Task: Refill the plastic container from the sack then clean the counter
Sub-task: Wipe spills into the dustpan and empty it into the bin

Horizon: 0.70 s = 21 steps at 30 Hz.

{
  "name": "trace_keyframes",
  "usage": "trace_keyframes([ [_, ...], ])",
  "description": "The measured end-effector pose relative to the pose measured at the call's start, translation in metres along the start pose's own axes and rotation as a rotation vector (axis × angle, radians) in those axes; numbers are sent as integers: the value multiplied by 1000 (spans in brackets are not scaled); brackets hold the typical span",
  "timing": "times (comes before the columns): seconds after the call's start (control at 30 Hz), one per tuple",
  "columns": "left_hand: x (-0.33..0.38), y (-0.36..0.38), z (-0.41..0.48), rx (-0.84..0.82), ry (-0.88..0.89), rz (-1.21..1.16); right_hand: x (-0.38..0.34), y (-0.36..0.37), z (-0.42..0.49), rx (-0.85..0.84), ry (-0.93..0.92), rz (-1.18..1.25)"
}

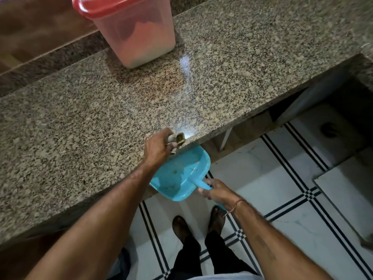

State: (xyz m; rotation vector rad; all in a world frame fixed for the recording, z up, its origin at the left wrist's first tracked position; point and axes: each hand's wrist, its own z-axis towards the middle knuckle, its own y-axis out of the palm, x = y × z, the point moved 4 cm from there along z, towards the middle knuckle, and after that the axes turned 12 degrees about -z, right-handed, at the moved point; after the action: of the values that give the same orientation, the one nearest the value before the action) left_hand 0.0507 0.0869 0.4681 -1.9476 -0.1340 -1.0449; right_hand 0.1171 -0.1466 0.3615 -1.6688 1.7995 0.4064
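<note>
Clutching a small wad (180, 138) at the bench (101, 118) edge in the left grip (159, 147), holding a blue dustpan (181, 174) just below in the right grip (219, 191); plastic container (137, 33) behind.

Container (139, 35): translucent plastic tub, red lid on, upright at the counter's far side, part full of pale contents. Counter (80, 118): speckled granite slab, glossy, with a light glare near its front edge. Blue dustpan (181, 174) held just under that front edge, mouth toward it, a few crumbs inside; a small pale wiper (178, 139), cloth or brush unclear, sits at the edge right above it.
</note>
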Motion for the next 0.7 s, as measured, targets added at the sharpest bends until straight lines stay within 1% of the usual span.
trace_keyframes([
  [0.07,4,-1,12,-167,-10,-156,2,0,-1,-5,-6,-2],
  [0.1,3,-2,16,-235,1,-195,3,-1,-2,-2,-16,-4],
  [0.13,4,-2,18,-267,54,-161,4,-3,-1,2,-23,-8],
  [0.2,6,4,17,-271,186,44,5,-7,-2,13,-30,-10],
  [0.23,6,9,17,-273,225,125,5,-9,-2,17,-26,-10],
  [0.27,7,12,19,-286,223,170,5,-10,-2,18,-23,-11],
  [0.33,11,12,24,-303,163,171,1,-11,-3,14,-28,-9],
  [0.4,13,11,26,-277,102,148,-2,-13,-5,9,-28,-8],
  [0.43,13,11,24,-242,103,136,-3,-15,-6,6,-27,-9],
  [0.53,14,14,-3,-131,198,144,-2,-19,-8,-1,-19,8],
  [0.6,8,16,-20,-102,248,146,2,-21,-6,3,-14,11],
  [0.63,4,15,-23,-91,221,84,3,-23,-5,5,-12,6],
  [0.7,1,3,-12,-18,84,-150,3,-25,-2,2,-9,12],
])
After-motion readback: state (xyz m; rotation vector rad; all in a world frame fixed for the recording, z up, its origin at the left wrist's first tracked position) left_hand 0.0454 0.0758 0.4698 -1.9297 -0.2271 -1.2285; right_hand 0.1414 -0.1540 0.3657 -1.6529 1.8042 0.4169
